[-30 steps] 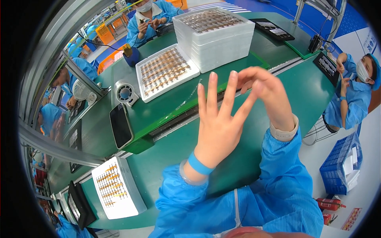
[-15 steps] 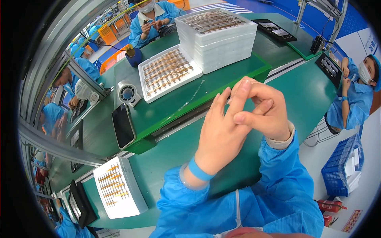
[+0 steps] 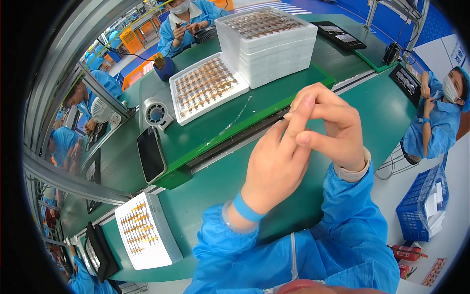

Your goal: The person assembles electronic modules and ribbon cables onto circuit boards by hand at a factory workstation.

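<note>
My left hand [image 3: 276, 169], with a blue band at its wrist, and my right hand [image 3: 340, 130] meet above the green table. The fingers of both are bent together in a pinch. A tiny dark bit shows at the fingertips, but the fingers cover most of it and I cannot make out its kind. Beyond my hands lies a white foam tray [image 3: 241, 89] with rows of small metal-and-orange parts [image 3: 205, 83]. A similar white tray [image 3: 164, 245] with such parts sits at the near left.
Behind the hands rises a stack of white foam trays [image 3: 279, 61] on a raised green board [image 3: 230, 117]. A phone [image 3: 152, 154] and small fan [image 3: 157, 113] are at its left end. Co-workers sit across and at right. A blue crate [image 3: 416, 210] stands on the floor.
My right hand has shifted slightly right, and its fingers have drawn a little away from the left hand's fingertips. My left hand has barely moved.
</note>
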{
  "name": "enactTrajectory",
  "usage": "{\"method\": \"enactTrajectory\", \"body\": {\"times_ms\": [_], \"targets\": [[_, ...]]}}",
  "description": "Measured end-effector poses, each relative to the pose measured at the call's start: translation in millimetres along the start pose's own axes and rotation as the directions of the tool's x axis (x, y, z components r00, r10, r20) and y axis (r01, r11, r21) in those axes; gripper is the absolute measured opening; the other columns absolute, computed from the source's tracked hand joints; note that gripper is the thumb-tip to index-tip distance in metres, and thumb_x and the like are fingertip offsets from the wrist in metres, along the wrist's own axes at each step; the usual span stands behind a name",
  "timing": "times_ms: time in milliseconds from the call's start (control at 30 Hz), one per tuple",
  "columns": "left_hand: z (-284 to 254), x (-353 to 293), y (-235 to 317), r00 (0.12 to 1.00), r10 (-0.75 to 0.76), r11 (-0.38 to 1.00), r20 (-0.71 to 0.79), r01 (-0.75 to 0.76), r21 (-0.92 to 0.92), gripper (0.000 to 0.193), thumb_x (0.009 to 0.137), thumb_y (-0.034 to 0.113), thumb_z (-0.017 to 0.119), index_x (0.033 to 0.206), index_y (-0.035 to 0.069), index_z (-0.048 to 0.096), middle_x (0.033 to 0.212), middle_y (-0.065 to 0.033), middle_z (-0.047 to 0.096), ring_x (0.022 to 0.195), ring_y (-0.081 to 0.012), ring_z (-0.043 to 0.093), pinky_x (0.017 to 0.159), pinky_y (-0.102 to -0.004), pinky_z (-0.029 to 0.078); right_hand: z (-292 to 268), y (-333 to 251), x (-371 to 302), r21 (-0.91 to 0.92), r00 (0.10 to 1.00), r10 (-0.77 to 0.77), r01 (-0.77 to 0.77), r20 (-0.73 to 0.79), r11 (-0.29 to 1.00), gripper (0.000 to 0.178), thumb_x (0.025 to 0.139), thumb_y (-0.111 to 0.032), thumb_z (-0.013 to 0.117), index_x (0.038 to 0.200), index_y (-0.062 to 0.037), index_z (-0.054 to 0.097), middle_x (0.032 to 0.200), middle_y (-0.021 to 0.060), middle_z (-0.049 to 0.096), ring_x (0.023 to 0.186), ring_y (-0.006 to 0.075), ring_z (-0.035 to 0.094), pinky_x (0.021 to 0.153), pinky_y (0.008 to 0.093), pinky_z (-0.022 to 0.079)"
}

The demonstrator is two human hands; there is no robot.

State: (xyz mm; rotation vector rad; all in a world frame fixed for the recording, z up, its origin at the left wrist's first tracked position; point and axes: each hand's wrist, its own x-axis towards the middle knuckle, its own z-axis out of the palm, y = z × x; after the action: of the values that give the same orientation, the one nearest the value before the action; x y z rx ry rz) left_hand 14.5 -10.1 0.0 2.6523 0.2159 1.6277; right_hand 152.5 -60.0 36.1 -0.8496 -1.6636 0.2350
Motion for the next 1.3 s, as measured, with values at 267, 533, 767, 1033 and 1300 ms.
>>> {"method": "enactTrajectory", "body": {"times_ms": [267,533,767,1033,1300], "targets": [[-3.6,-1.5,2.9,0.998,-0.032,0.999,0.06,0.033,-0.014,0.021,0.071,0.0,0.063,0.089,-0.006,0.058,0.138,-0.0151,0.043,0.07,-0.023,0.055,0.056,-0.0314,0.05,1.6,-6.1,0.7,0.03,1.0,0.029,-0.029,-0.005,0.999,0.021,0.071,-0.003,0.072,0.09,0.0041,0.066,0.104,0.0138,0.058,0.094,0.023,0.059,0.078,0.0317,0.05],[-8.3,-1.4,7.5,0.988,-0.069,0.992,0.135,0.054,0.11,0.017,0.072,0.004,0.066,0.087,0.001,0.059,0.136,-0.0198,0.045,0.053,-0.0203,0.054,0.046,-0.0302,0.047,5.5,-1.2,-1.4,0.128,0.998,0.055,-0.05,-0.032,0.991,0.018,0.074,-0.004,0.069,0.09,0.0044,0.066,0.107,0.0181,0.057,0.099,0.0265,0.056,0.083,0.0355,0.047],[-3.6,-1.2,13.1,0.968,-0.119,0.988,0.222,0.093,0.124,0.021,0.07,0.005,0.074,0.089,0.007,0.066,0.141,-0.0292,0.033,0.066,-0.0271,0.063,0.049,-0.0295,0.049,1.1,4.3,-2.4,0.06,0.998,0.054,-0.051,-0.039,0.997,0.012,0.078,-0.007,0.066,0.085,0.0025,0.066,0.105,0.0164,0.059,0.095,0.0226,0.057,0.082,0.0333,0.046],[-2.0,-4.1,13.0,0.969,-0.08,0.994,0.234,0.06,0.092,0.017,0.069,0.006,0.074,0.084,0.006,0.066,0.139,-0.0322,0.032,0.074,-0.0299,0.065,0.046,-0.0292,0.048,-0.3,3.3,-2.6,0.046,0.998,0.05,-0.048,-0.042,0.998,0.01,0.08,-0.008,0.064,0.079,0.0016,0.063,0.104,0.0161,0.06,0.092,0.0215,0.057,0.079,0.0325,0.046],[-2.6,-2.7,12.3,0.967,-0.077,0.994,0.242,0.057,0.091,0.017,0.069,0.005,0.074,0.084,0.005,0.066,0.139,-0.0331,0.032,0.073,-0.0299,0.065,0.046,-0.0289,0.047,0.0,5.0,-2.0,0.034,0.998,0.043,-0.042,-0.048,0.999,0.009,0.08,-0.007,0.063,0.08,0.0016,0.063,0.101,0.0152,0.061,0.091,0.021,0.058,0.078,0.0319,0.046]]}}
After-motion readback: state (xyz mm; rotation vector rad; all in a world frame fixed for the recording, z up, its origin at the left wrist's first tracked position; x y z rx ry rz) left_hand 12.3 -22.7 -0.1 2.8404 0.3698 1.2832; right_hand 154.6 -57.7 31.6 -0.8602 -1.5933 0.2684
